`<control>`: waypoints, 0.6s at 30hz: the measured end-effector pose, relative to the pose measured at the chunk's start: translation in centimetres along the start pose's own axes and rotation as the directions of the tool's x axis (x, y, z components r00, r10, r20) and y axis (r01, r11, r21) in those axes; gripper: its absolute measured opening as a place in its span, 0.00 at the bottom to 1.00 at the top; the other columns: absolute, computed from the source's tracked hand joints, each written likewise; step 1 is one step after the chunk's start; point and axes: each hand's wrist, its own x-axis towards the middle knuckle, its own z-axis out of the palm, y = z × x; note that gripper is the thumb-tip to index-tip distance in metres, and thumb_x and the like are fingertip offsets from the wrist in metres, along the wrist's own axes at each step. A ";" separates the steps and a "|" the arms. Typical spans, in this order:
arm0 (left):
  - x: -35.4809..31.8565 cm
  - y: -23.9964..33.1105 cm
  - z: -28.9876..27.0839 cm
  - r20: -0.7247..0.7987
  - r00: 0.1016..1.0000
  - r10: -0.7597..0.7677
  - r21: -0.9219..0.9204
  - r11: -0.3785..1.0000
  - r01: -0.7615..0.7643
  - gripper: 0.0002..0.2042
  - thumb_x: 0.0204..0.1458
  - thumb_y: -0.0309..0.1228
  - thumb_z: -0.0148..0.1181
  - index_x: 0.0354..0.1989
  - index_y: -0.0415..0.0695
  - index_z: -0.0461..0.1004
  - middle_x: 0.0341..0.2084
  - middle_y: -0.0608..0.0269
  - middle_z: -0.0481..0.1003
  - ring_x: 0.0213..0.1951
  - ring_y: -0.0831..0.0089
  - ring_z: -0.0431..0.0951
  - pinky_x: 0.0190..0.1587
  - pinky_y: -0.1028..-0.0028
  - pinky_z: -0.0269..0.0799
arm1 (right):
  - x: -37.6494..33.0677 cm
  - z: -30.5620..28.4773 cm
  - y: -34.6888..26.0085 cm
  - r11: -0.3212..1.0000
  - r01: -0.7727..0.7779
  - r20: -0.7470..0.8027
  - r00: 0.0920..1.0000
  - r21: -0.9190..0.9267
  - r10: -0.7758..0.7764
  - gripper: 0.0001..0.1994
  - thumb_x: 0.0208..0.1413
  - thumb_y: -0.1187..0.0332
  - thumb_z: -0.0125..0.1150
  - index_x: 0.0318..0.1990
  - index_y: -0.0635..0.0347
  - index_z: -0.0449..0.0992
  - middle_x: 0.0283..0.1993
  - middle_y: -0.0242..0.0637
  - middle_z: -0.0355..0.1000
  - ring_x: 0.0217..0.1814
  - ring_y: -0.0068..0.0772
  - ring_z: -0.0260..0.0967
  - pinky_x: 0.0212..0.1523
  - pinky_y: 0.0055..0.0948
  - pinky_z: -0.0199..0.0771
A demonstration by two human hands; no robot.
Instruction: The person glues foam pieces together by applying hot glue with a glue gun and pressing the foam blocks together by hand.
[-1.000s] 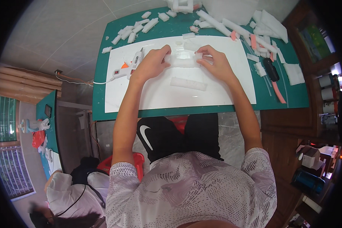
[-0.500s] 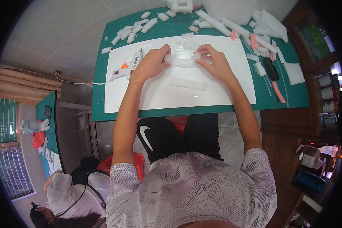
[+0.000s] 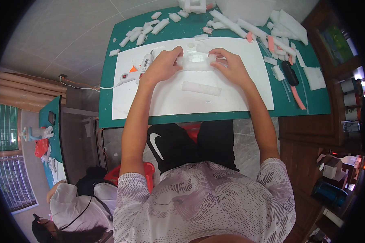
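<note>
A small assembly of white foam strips [image 3: 198, 66] lies on the white board [image 3: 162, 106], with a long strip along its near side. My left hand [image 3: 165, 65] grips its left end between thumb and fingers. At the other end my right hand [image 3: 228, 67] is closed the same way on a short upright foam piece. A loose white foam strip [image 3: 201, 88] rests on the board nearer to me, apart from both hands. Left of my left hand lies a white hot glue gun [image 3: 140, 72] with an orange part.
Several foam offcuts [image 3: 144, 31] are scattered at the back left of the green table mat [image 3: 106, 91]. Longer foam strips [image 3: 247, 30] pile up at the back right, near a black-handled tool [image 3: 290, 73]. Another person [image 3: 79, 204] sits at lower left, beside a red basket [image 3: 149, 176].
Both hands keep their hold on the foam assembly. The right fingers have shifted very slightly; otherwise only the whole view has moved a little.
</note>
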 end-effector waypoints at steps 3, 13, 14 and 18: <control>0.1 0.2 -0.2 0.016 1.000 0.000 -0.003 1.000 0.000 0.14 0.53 0.24 0.69 0.45 0.44 0.71 0.34 0.50 0.80 0.34 0.60 0.78 0.40 0.66 0.72 | 0.0 0.0 0.1 1.000 -0.012 -0.002 1.000 -0.001 0.012 0.17 0.58 0.70 0.67 0.55 0.60 0.75 0.54 0.44 0.78 0.55 0.41 0.77 0.60 0.34 0.78; 0.0 0.0 0.0 -0.004 1.000 0.021 -0.029 0.999 -0.021 0.16 0.51 0.22 0.69 0.45 0.41 0.70 0.32 0.48 0.79 0.36 0.55 0.79 0.41 0.63 0.72 | 0.2 0.3 0.7 1.000 -0.014 -0.009 1.000 0.008 0.014 0.17 0.58 0.70 0.68 0.54 0.59 0.76 0.51 0.45 0.78 0.54 0.40 0.78 0.58 0.33 0.78; 0.0 -0.1 0.1 -0.036 0.998 0.056 -0.052 0.997 -0.058 0.17 0.50 0.22 0.68 0.45 0.39 0.69 0.31 0.46 0.79 0.36 0.51 0.80 0.40 0.60 0.72 | 0.3 0.3 0.8 1.000 -0.028 -0.010 1.000 0.006 0.028 0.17 0.57 0.70 0.68 0.54 0.59 0.76 0.51 0.45 0.78 0.53 0.39 0.78 0.58 0.32 0.78; -0.1 0.2 0.2 -0.007 1.000 0.013 -0.019 1.000 -0.013 0.15 0.53 0.24 0.69 0.47 0.42 0.71 0.39 0.51 0.80 0.39 0.60 0.79 0.46 0.66 0.74 | 0.1 0.4 1.3 0.998 -0.051 -0.032 0.998 0.044 0.052 0.18 0.57 0.69 0.69 0.54 0.58 0.76 0.51 0.45 0.78 0.53 0.38 0.78 0.57 0.31 0.78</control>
